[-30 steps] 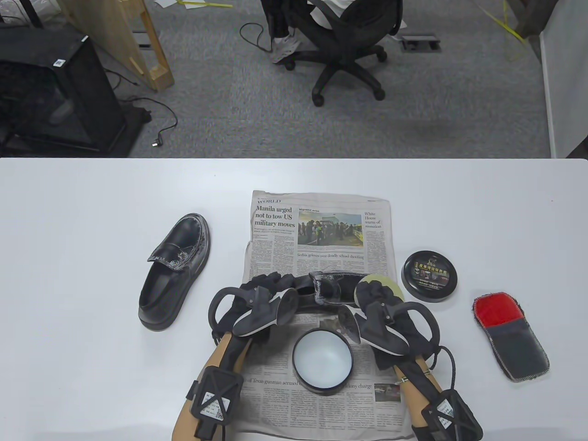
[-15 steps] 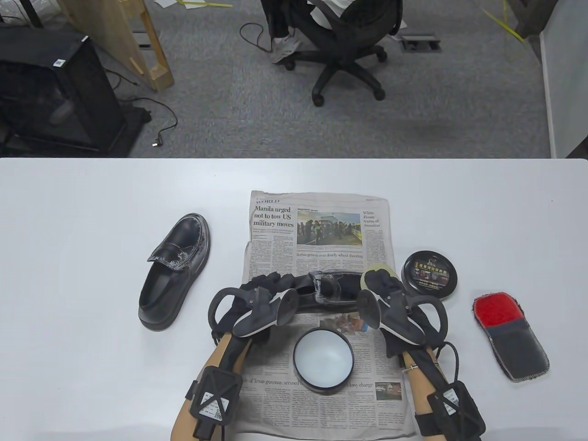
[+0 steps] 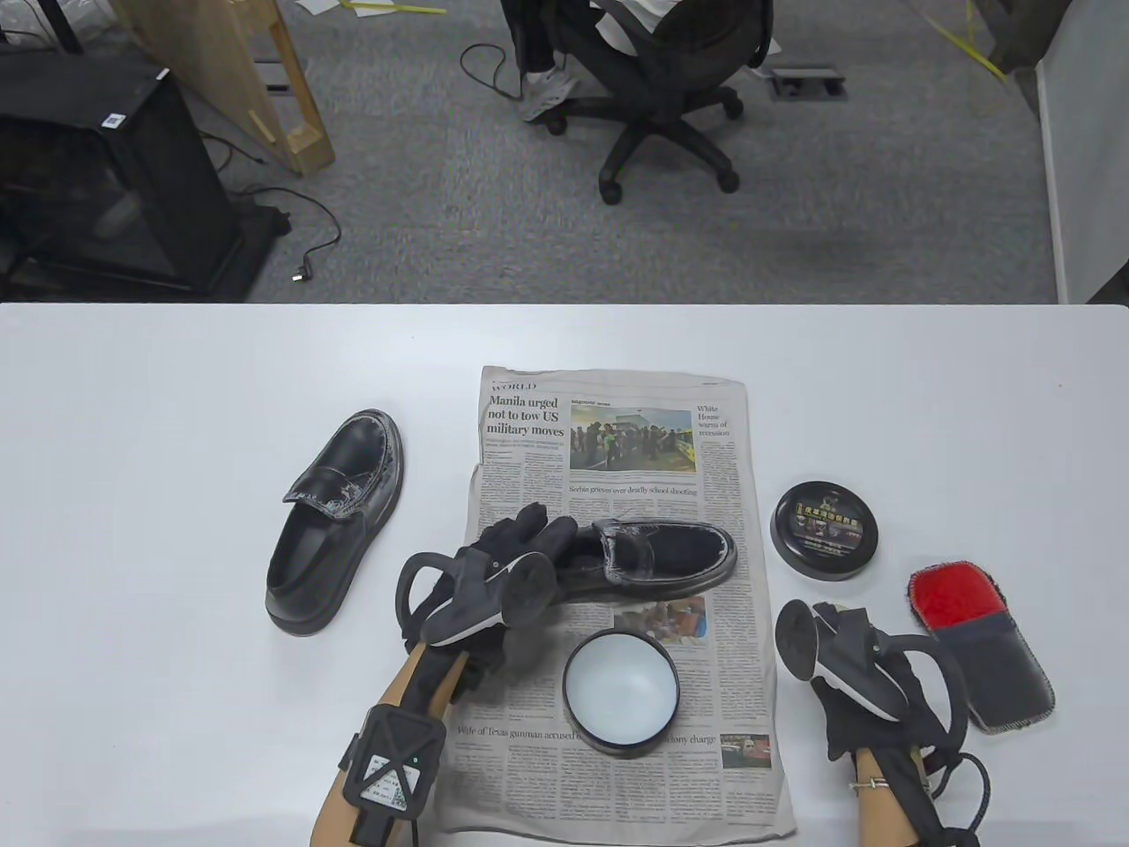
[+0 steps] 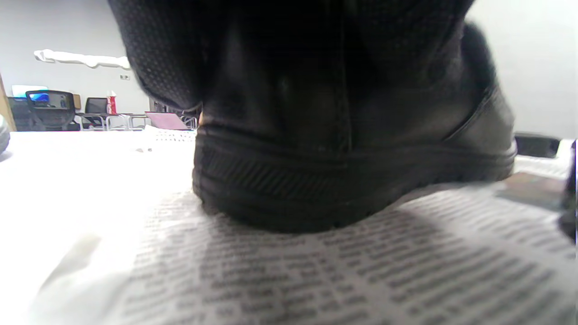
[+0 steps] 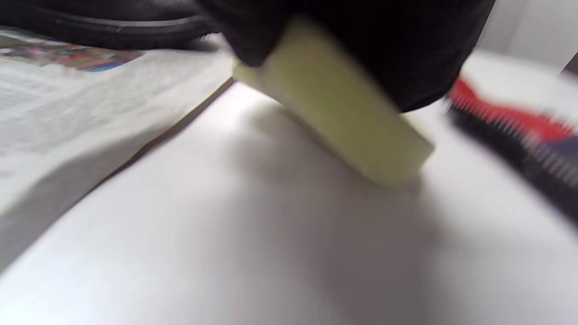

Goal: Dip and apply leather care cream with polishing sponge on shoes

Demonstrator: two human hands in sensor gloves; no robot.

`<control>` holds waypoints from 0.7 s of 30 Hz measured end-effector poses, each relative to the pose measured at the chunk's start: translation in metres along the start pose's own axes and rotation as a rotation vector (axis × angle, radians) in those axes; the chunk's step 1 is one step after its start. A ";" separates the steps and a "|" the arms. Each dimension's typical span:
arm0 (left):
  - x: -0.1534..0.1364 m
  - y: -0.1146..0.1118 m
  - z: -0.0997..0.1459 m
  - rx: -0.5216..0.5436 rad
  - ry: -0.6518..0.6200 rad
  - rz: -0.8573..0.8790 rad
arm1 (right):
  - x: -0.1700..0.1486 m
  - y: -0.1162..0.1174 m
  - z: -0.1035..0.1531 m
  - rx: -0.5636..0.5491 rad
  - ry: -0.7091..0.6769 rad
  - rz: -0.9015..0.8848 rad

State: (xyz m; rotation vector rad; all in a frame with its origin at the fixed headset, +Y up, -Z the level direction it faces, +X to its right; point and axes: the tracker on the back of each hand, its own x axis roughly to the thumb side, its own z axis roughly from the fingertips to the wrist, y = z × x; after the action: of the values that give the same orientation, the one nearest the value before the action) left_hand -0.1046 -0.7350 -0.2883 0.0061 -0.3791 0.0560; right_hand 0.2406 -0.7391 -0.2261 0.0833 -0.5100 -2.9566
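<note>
A black loafer (image 3: 661, 554) streaked with cream lies on the newspaper (image 3: 617, 441), toe to the right. My left hand (image 3: 527, 535) grips its heel; the heel fills the left wrist view (image 4: 347, 149). My right hand (image 3: 836, 628) is low over the bare table to the right of the newspaper. It holds the pale yellow polishing sponge (image 5: 343, 113) tilted, with its lower edge at the table surface. The sponge is hidden under the hand in the table view. The open cream tin (image 3: 620, 693) stands on the newspaper between my hands.
A second black loafer (image 3: 340, 520) lies on the table to the left. The tin's black lid (image 3: 826, 529) sits right of the newspaper. A red and grey polishing mitt (image 3: 979, 644) lies just right of my right hand, also in the right wrist view (image 5: 519, 126).
My right hand has left the shoe's toe and moved right and toward me with the sponge, down to the table. My left hand has shifted slightly on the heel.
</note>
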 end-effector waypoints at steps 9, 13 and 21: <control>-0.012 0.005 0.002 -0.167 0.066 -0.133 | -0.007 -0.011 0.016 -0.150 -0.075 -0.159; -0.015 0.004 0.000 -0.088 0.077 -0.052 | 0.007 -0.019 0.027 -0.207 -0.176 -0.158; -0.014 0.019 0.014 0.119 0.098 0.018 | 0.021 -0.024 0.037 -0.325 -0.272 -0.185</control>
State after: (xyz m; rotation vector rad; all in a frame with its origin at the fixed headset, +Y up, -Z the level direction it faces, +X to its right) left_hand -0.1241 -0.7169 -0.2809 0.1167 -0.2778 0.0957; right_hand 0.2138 -0.7074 -0.1997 -0.3260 -0.0443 -3.2051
